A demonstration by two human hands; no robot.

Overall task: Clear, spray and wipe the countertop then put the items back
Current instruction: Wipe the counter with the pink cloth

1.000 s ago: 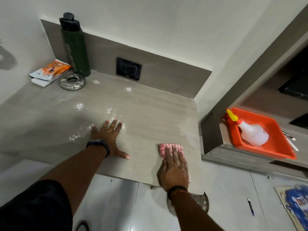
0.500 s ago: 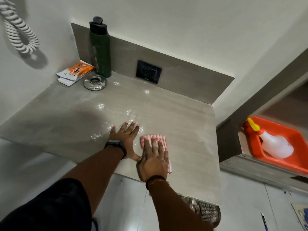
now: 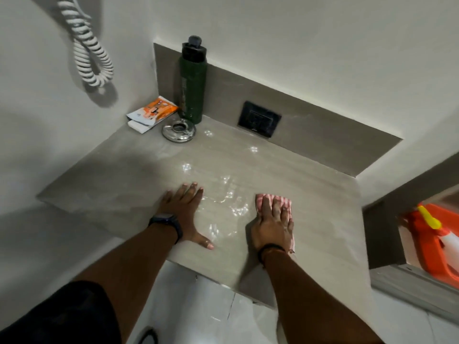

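Observation:
The grey countertop (image 3: 129, 175) shines with wet spray drops around its middle. My right hand (image 3: 273, 224) presses flat on a pink striped cloth (image 3: 263, 198) near the front right of the counter. My left hand (image 3: 185, 209) lies flat and spread on the counter to the left of it, holding nothing. At the back left corner stand a dark green bottle (image 3: 192, 80), a round metal ashtray (image 3: 178, 131) and an orange-and-white packet (image 3: 152, 114) on a white bar.
A black socket plate (image 3: 258, 119) sits in the backsplash. A coiled white cord (image 3: 87, 45) hangs on the left wall. At the right, a lower shelf holds an orange tray (image 3: 427, 249) with a spray bottle (image 3: 447, 242).
My right hand slid the cloth left beside my left hand, then back to the right. My left hand stayed planted. The view shifted left.

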